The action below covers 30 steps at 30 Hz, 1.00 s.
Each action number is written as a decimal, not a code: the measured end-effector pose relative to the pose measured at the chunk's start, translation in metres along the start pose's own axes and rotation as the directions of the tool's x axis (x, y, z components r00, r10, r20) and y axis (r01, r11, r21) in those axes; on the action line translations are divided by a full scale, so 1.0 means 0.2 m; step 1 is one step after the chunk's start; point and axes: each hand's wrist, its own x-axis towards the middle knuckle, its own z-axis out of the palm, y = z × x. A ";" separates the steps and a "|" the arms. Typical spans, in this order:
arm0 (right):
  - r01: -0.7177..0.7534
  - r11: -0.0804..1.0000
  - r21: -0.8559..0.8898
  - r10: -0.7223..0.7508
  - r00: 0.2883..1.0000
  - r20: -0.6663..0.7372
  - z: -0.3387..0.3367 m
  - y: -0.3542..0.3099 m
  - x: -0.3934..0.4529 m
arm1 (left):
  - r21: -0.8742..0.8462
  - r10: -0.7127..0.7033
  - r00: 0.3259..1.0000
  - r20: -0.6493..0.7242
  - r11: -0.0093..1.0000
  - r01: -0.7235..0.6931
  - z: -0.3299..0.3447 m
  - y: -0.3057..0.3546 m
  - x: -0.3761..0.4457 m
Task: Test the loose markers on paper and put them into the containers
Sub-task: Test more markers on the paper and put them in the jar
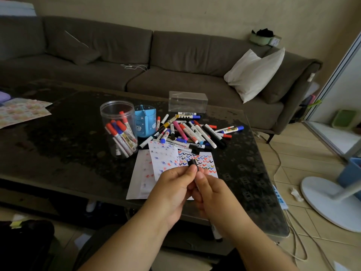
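Dim daylight from right, wide-angle edge distortion

Loose markers (192, 132) heaped beside scribbled paper (172, 167); clear jar (119, 130) holds several upright.

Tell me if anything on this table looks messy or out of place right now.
Yes. A heap of loose markers lies criss-crossed on the dark table, some overlapping the test paper. The clear jar holds several markers, while the clear box looks empty. Both hands hold a black marker.
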 end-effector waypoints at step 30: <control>-0.150 0.938 0.314 0.174 0.983 -0.051 -0.52 0.26 0.16 | 0.718 0.214 0.977 0.012 0.678 -0.157 -0.09 -0.33 0.25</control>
